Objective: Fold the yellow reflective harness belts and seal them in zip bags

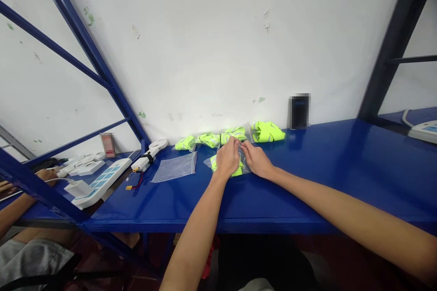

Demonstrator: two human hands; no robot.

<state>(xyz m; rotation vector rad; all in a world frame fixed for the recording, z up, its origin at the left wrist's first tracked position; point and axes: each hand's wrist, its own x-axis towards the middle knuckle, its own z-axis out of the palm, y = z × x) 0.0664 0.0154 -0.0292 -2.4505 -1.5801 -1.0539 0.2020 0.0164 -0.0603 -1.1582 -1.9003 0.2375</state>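
Both my hands meet over a clear zip bag [246,167] with a folded neon-yellow reflective strap [236,172] inside, low over the blue table. My left hand [228,157] is closed on the bag's top edge, covering part of the strap. Close beside it, my right hand [256,158] pinches the same edge with thumb and fingers. Behind my hands, along the wall, lies a row of several more neon-yellow straps [268,132], at least some in clear bags. To the left, a flat clear zip bag [175,167] lies on the table.
A power strip [102,184] and a small white fan [158,144] with a wired battery pack lie at the left by the blue frame [112,84]. A dark blurred device [299,111] leans on the wall. Another person's hand [46,175] is at the far left.
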